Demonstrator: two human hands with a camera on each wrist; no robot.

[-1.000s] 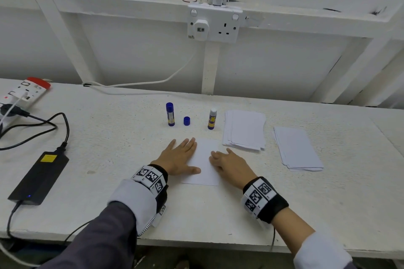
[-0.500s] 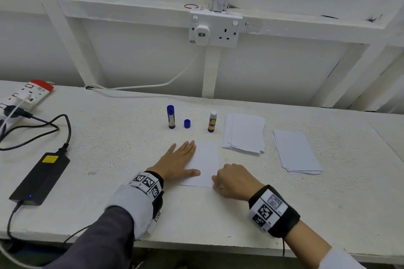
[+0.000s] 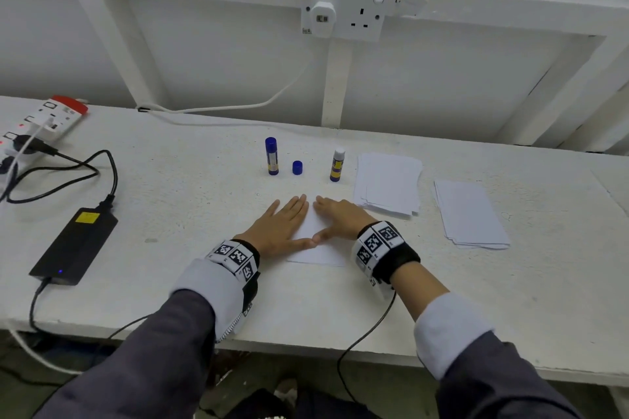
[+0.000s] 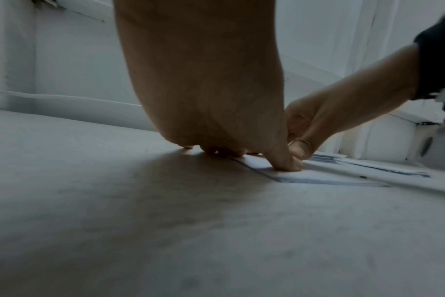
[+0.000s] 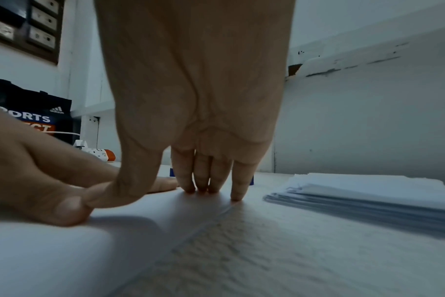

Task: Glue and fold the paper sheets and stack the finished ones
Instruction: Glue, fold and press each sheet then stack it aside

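Note:
A folded white sheet (image 3: 318, 253) lies flat on the table in front of me. My left hand (image 3: 284, 226) rests flat on its left edge with straight fingers, thumb pressing the paper (image 4: 315, 175). My right hand (image 3: 340, 218) lies flat on the sheet's (image 5: 64, 251) right part, fingers (image 5: 203, 178) straight and pressing down; the two thumbs touch. An uncapped glue stick (image 3: 337, 165), a loose blue cap (image 3: 297, 167) and a capped glue stick (image 3: 271, 156) stand beyond the hands. Two paper stacks lie to the right: one (image 3: 388, 184) near, one (image 3: 471, 214) farther.
A black power adapter (image 3: 76, 245) with cables lies at the left, and a power strip (image 3: 41, 126) sits at the far left. A wall socket (image 3: 343, 13) is on the white wall behind. The table's front edge (image 3: 306, 347) runs below my wrists.
My right hand was curled at the sheet's near right corner half a second ago; it has moved forward and flattened on the paper. The left hand stayed put.

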